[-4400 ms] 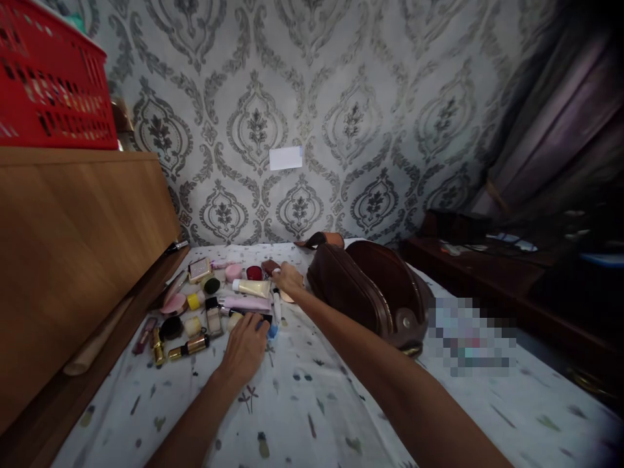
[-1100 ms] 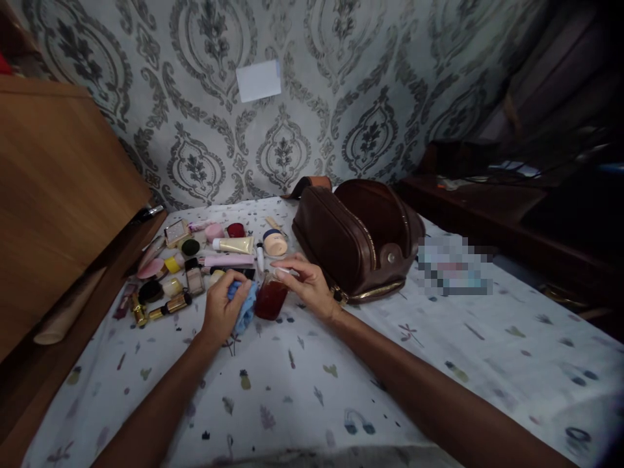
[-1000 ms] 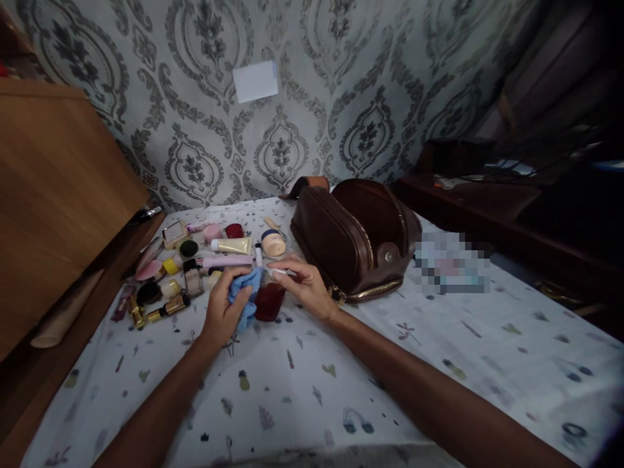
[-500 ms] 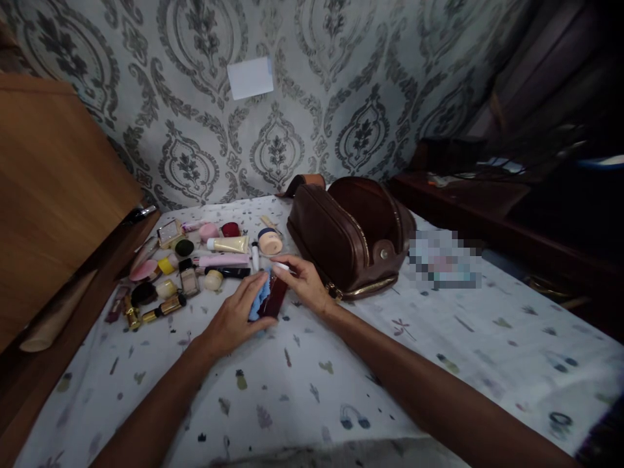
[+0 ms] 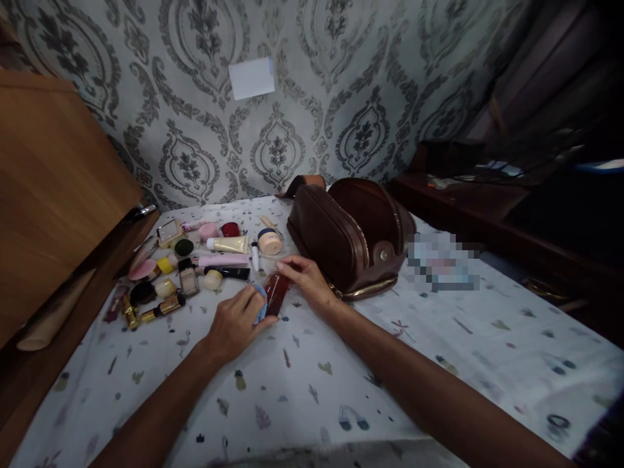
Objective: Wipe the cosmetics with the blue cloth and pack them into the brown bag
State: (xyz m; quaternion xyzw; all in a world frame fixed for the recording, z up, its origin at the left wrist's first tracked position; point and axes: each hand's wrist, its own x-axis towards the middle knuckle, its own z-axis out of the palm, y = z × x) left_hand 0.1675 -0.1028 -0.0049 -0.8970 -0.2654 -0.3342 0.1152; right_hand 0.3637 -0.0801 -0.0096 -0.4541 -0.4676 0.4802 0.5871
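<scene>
A dark red, glossy bottle (image 5: 277,294) is held between my two hands just above the printed cloth. My right hand (image 5: 306,279) pinches its upper end, and the fingers cover that end. My left hand (image 5: 240,320) is closed on a light blue cloth (image 5: 260,304) pressed to the bottle's left side, with the thumb by the bottom end. Beyond my hands lie a white tube (image 5: 255,257), a jar with a dark blue lid (image 5: 270,241) and a small cream jar (image 5: 213,280).
An open brown leather bag (image 5: 336,240) stands right of my hands. Several cosmetics, among them a gold tube (image 5: 229,244) and a foundation bottle (image 5: 188,279), spread at left. A blurred-out patch (image 5: 443,261) lies right of the bag. A wooden cabinet (image 5: 58,195) borders the left side.
My left hand has drawn slightly down and left with the blue cloth, baring more of the red bottle. The right fingers now cover the white top end that showed before.
</scene>
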